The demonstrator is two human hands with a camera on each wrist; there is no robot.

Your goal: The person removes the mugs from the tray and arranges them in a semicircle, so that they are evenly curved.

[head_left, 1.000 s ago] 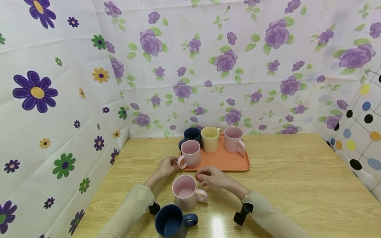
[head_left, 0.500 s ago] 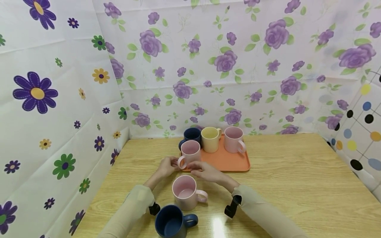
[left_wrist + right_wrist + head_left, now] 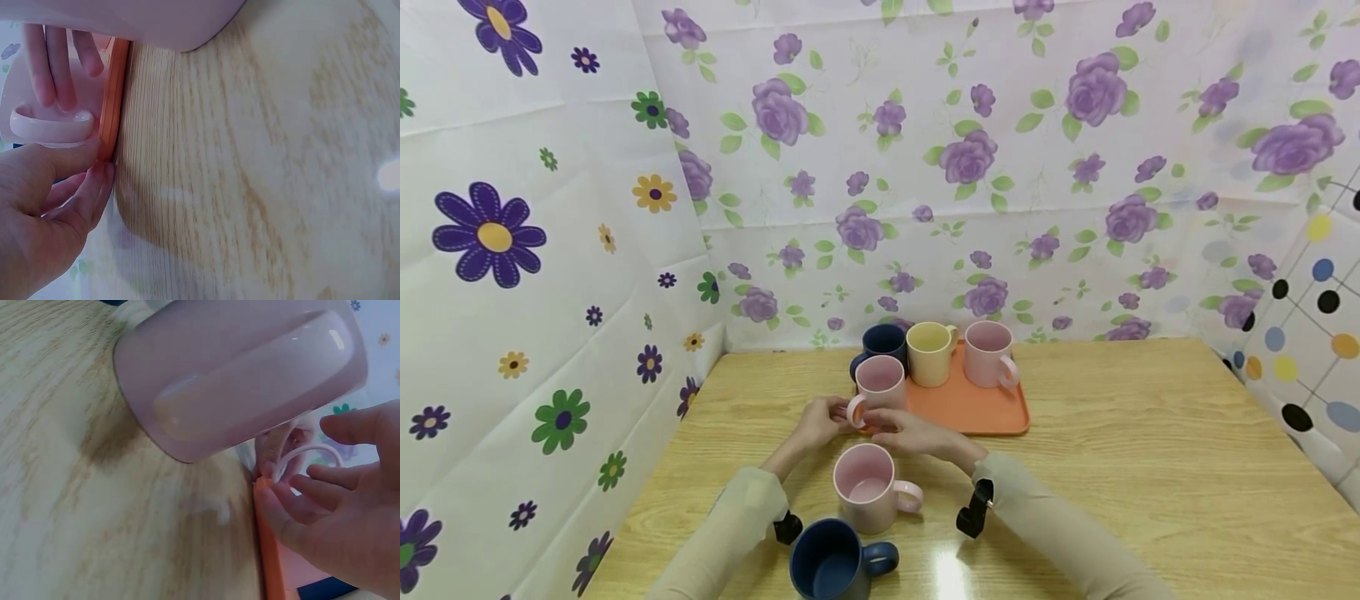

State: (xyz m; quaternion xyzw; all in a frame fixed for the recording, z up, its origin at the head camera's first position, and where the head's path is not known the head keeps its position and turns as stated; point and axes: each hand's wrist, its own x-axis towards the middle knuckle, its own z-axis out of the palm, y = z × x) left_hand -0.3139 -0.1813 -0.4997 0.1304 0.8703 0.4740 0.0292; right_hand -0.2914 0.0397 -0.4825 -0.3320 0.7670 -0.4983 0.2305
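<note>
My left hand [image 3: 820,422] pinches the front left corner of the orange tray [image 3: 966,408]; in the left wrist view the thumb lies at the rim with fingers below it. Directly above that corner a pink mug [image 3: 883,385] stands on the tray, its handle [image 3: 53,128] turned towards me. My right hand [image 3: 919,435] reaches to the front of this mug, with loosely extended fingers [image 3: 334,487] close to its side and handle. Behind it on the tray are a dark blue mug [image 3: 883,340], a yellow mug [image 3: 928,358] and another pink mug [image 3: 987,358].
Nearer to me, between my forearms, a pink mug [image 3: 867,508] and a dark blue mug [image 3: 820,567] stand on the wooden table [image 3: 1120,475], handles to the right. A flowered cloth [image 3: 880,167] hangs behind the tray, and patterned cloths hang at both sides.
My right hand has moved left and away from me, from above the near pink mug to the front of the pink mug on the tray. My left hand has stayed at the tray corner.
</note>
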